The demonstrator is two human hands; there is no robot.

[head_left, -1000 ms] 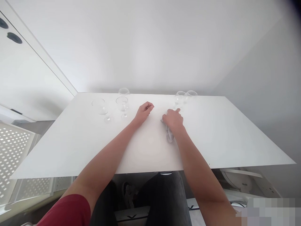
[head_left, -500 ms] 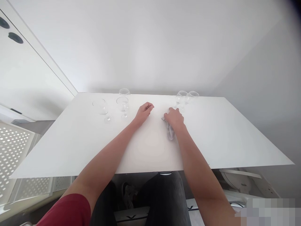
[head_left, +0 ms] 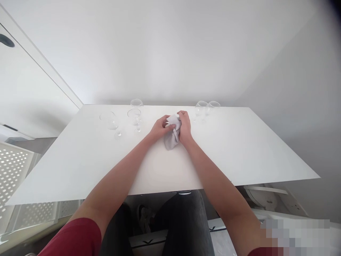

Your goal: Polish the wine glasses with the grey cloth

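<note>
Between my two hands, above the middle of the white table (head_left: 106,174), is a bunched pale grey cloth (head_left: 172,141). My left hand (head_left: 160,127) grips it from the left, with the thumb laid across its front. On the other side my right hand (head_left: 185,126) curls round the cloth, fingertips at its upper edge. One end hangs down below the hands. Whether anything lies inside the folds is hidden.
Left of my hands stand three clear stemmed glasses: one nearer (head_left: 113,123), one beside it (head_left: 134,115) and one behind (head_left: 136,103). Two more, a glass (head_left: 201,108) and its neighbour (head_left: 214,106), stand at the back right. A wall rises behind the table.
My right hand has brought the cloth leftward from near the right-hand glasses to my left hand. My left hand, closed and apart from the cloth before, now grips it too. The view has shifted slightly.
</note>
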